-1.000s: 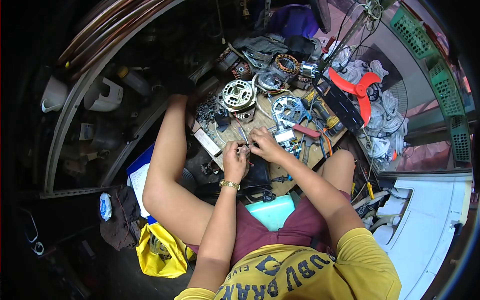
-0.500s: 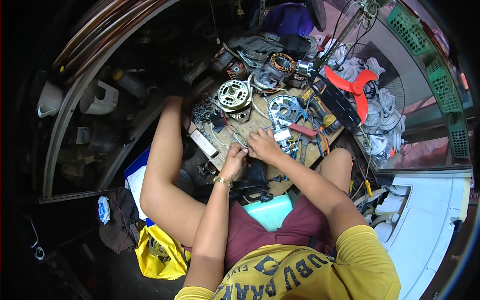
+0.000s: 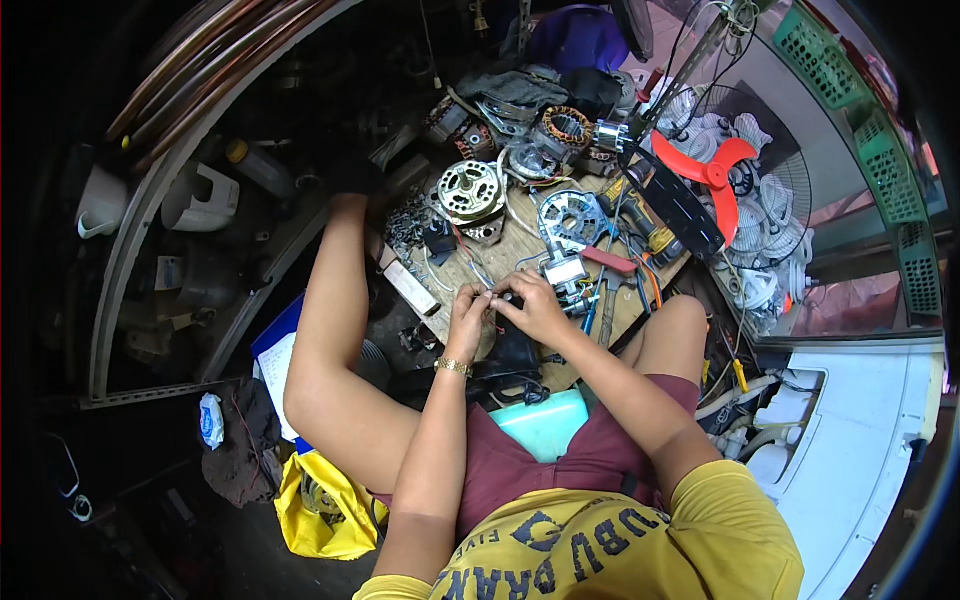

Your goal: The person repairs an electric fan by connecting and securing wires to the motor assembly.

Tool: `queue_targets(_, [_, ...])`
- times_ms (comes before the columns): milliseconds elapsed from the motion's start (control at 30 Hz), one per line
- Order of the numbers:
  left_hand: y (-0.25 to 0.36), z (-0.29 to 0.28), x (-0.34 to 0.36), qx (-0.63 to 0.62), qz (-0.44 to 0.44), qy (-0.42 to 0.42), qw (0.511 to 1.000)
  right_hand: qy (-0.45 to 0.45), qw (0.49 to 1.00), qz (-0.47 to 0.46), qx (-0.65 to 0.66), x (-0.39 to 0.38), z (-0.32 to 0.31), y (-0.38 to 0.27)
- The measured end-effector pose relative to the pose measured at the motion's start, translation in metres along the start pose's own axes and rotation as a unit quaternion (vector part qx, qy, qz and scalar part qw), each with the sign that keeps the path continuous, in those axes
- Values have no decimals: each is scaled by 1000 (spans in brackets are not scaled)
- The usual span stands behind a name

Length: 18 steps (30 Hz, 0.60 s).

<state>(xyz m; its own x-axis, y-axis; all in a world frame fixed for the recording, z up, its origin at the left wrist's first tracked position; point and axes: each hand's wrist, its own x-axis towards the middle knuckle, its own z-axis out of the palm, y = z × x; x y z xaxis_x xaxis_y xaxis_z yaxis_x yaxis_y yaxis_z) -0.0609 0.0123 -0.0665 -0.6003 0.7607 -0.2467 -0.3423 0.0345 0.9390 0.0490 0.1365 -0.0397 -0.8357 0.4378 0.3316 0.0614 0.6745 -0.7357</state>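
My left hand [image 3: 466,325], with a gold watch [image 3: 453,366] on its wrist, is closed in a pinch on a thin wire [image 3: 481,275]. The wire runs toward a round slotted metal motor [image 3: 470,192] on the wooden board [image 3: 452,274]. Thumb and fingers of my right hand [image 3: 535,308] are pinched together, nearly touching the left fingertips. A small dark spot shows between the right fingers, but what they hold is too small to make out. A blue motor end cover [image 3: 572,220] and a small silver part [image 3: 566,270] lie just beyond my right hand.
A yellow drill [image 3: 655,232], a red-handled tool [image 3: 608,260] and a black panel [image 3: 672,200] crowd the right. A red fan blade [image 3: 715,175] stands behind. Small screws [image 3: 405,225] and a white box [image 3: 410,288] lie left; a turquoise container [image 3: 545,425] sits between my legs.
My right hand has turned, its fingers now bent more and lifted at the knuckles. Both hands stay close together in nearly the same place, and the view has shifted slightly.
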Motion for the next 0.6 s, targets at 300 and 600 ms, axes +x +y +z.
queue_targets(300, [-3,-13,-3,28,28,6,999,-4,985,144,100,-2,20,16])
queue_targets(600, [-19,-27,6,-2,-16,-15,1000,-71,961,201,176,4,22,23])
